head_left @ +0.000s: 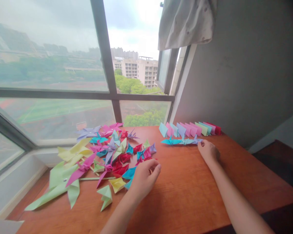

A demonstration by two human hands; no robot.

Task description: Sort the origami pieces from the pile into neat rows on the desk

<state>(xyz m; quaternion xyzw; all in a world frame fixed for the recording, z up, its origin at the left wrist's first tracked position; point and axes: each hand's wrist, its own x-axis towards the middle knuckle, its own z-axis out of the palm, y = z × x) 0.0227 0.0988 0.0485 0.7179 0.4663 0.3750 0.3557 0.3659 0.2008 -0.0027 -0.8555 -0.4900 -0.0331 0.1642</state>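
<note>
A heap of coloured origami paper cranes lies on the left half of a wooden table. My left hand hovers at the heap's right edge, fingers curled in a pinch near a red and blue crane; what it holds, if anything, is hidden. My right hand rests on the table with its fingertips closed on the end of a short line of blue and purple cranes. Behind that line stands a row of folded paper pieces in pink, blue, green and red.
A large window with dark frames runs along the table's far and left side. A grey wall stands on the right, with a pale curtain hanging above. Large green and yellow cranes lie at the heap's left.
</note>
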